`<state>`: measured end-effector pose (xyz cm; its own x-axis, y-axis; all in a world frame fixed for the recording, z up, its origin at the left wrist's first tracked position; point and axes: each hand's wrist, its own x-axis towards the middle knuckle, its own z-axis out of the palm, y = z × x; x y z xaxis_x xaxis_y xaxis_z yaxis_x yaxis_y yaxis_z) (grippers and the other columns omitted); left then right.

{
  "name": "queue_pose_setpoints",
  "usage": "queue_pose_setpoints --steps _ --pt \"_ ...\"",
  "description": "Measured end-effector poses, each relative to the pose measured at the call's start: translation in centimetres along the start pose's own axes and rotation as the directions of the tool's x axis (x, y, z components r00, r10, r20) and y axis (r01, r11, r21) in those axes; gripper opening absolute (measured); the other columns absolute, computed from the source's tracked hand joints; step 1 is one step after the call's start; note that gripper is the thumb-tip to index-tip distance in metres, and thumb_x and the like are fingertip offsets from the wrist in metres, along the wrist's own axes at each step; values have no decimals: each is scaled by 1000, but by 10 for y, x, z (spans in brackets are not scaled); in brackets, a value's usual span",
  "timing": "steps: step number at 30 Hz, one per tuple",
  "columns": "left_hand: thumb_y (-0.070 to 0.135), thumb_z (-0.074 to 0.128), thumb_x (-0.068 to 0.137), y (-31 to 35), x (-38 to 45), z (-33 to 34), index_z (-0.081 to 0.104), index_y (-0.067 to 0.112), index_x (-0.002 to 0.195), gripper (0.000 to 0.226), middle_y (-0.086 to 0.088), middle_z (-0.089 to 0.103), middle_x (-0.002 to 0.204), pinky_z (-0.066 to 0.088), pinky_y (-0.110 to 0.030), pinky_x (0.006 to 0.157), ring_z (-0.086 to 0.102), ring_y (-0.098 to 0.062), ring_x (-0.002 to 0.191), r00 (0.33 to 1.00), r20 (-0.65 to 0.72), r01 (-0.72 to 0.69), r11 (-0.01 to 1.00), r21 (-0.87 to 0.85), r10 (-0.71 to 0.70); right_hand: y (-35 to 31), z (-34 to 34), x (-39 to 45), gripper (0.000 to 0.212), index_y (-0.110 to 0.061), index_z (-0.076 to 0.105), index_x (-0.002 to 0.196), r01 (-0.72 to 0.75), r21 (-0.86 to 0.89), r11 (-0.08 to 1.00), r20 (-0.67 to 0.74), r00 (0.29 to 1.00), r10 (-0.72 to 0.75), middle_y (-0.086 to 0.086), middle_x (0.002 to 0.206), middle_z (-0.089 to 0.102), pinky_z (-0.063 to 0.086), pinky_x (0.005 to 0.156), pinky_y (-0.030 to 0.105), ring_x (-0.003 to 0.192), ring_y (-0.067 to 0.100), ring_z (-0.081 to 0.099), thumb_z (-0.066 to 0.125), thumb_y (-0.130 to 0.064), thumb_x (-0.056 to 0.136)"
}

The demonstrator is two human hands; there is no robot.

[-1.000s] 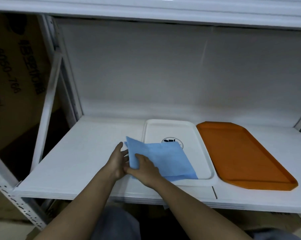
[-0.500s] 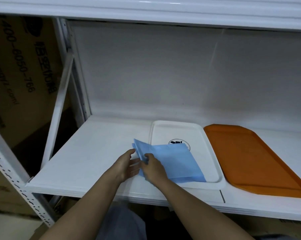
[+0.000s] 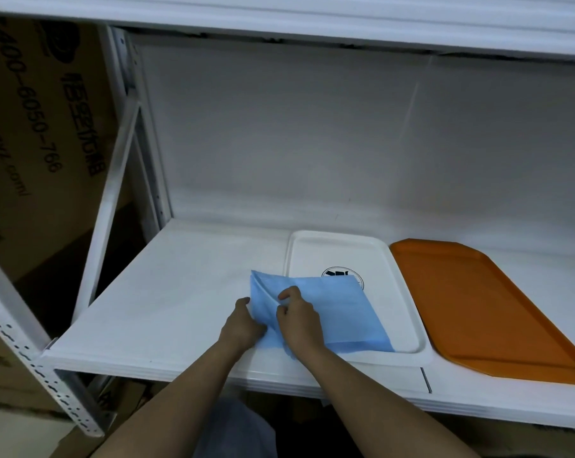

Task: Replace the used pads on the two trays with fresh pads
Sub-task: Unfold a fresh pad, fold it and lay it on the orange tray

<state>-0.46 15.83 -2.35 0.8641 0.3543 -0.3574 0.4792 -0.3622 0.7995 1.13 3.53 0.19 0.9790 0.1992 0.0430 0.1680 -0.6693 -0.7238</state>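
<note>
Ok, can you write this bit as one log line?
step: unfolding blue pad | hands: left, right pinching pad | white tray: half covered | orange tray: bare

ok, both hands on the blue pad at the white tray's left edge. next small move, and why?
Probably peel the top layer open and spread it rightward over the white tray. The blue pad looks folded and covers only the tray's near left part, overhanging its left rim. The right hand pinches a layer at the fold; the left hand holds the left edge. The orange tray has no pad.
</note>
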Motion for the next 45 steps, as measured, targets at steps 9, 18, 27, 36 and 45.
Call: queue_pose_setpoints --steps 9,18,27,36,45 --pt "12 58 86 -4 18 -14 39 12 117 36 -15 54 100 45 -30 72 54 -25 85 998 -64 7 981 -196 -20 4 3 19 36 -25 47 52 -242 310 919 286 946 153 -3 54 45 37 63 30 60 18 50 67 -34 81" --pt "45 44 97 10 9 -10 45 14 119 38 -9 52 118 44 -35 89 53 -28 109 981 135 195 784 -589 -142 9 10 19 23 -10 57 80 -431 515 741 356 894 273 7 78 57 42 73 30 81 22 55 54 -29 93" --pt "11 61 82 -1 24 -8 55 8 67 16 -13 58 76 54 -39 69 58 -30 75 992 -103 53 987 -149 -68 2 13 13 18 -15 52 94 0 -204 979 117 993 24 4 97 60 43 70 31 96 24 59 53 -32 90" --pt "25 58 74 -4 37 -62 61 9 77 16 -18 64 86 55 -43 81 64 -36 87 944 -328 -9 992 -126 -33 -39 -6 20 27 -11 45 117 133 -140 981 -270 948 -167 10 84 61 31 58 30 76 32 57 38 -31 100" --pt "6 49 84 -27 55 -107 64 8 96 19 -25 61 104 52 -53 87 59 -45 95 848 -492 85 967 -239 -196 -44 -47 40 10 -14 39 95 166 488 857 -424 903 67 -4 62 42 31 52 30 53 13 40 47 -20 96"
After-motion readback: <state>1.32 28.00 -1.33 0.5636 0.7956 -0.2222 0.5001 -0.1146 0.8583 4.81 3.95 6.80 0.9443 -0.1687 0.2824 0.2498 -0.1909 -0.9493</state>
